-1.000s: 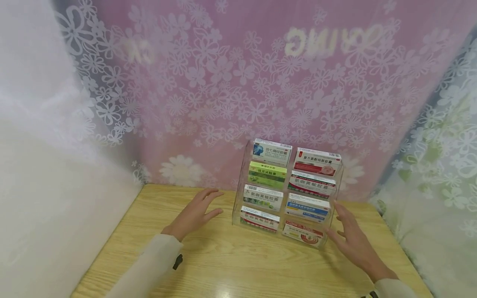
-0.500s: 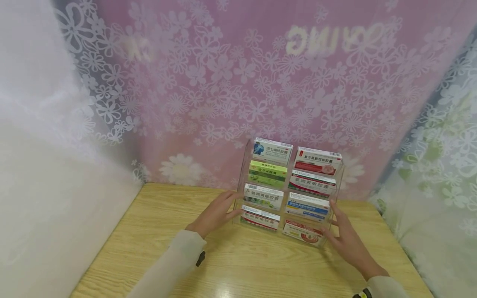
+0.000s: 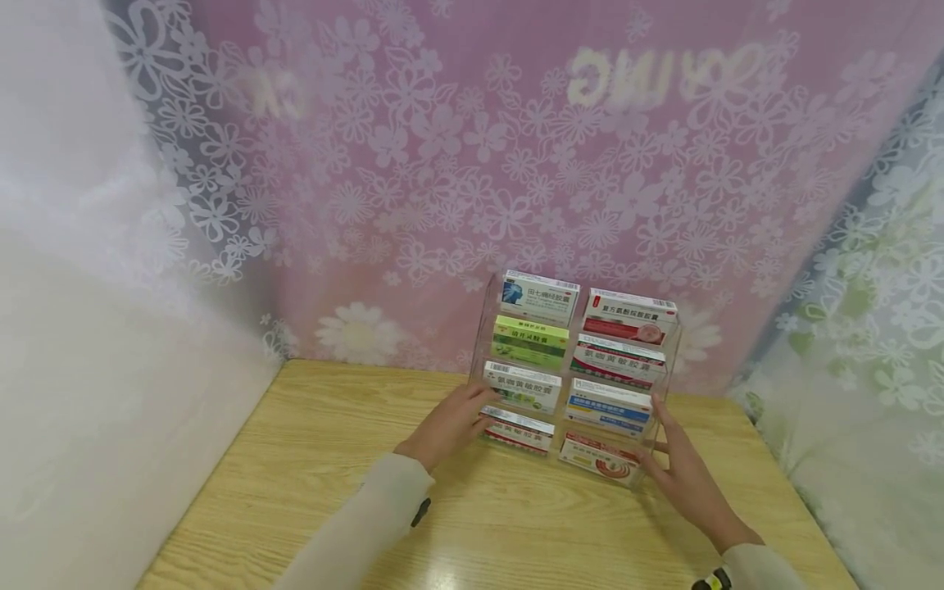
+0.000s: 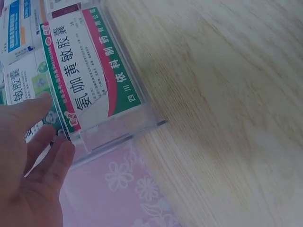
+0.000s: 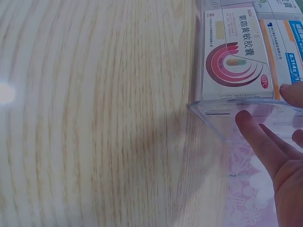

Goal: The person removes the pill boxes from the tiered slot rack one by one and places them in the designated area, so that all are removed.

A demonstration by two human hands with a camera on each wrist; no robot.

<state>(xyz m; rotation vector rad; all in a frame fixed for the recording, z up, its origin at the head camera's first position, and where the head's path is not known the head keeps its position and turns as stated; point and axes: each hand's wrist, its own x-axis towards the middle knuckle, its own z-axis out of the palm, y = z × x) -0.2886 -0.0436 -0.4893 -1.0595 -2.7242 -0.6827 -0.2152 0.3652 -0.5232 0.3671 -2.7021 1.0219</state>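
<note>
A clear acrylic display rack [image 3: 472, 414] stands on the table with several medicine boxes in two columns. My left hand [image 3: 446, 422] is at its left edge. Its fingertips lie over the left ends of the third box [image 3: 527, 387] and the bottom red-and-green striped box [image 4: 92, 61]; whether they press on them I cannot tell. My right hand [image 3: 686, 475] is at the right side, its fairly straight fingers against the clear side wall [image 5: 227, 118], beside the blue-striped box [image 3: 608, 407] and the box with red rings [image 5: 232, 61].
Higher in the rack sit a green box [image 3: 531, 340], a white box with a blue head picture [image 3: 542, 297] and two red-and-white boxes. Behind the wooden table [image 3: 332, 492] hangs a pink flowered curtain [image 3: 413, 180]. White fabric [image 3: 111, 328] borders the left side.
My left hand has moved right from the bare table to the rack's left edge, its fingertips now over the boxes. The right hand has shifted slightly, staying at the right side.
</note>
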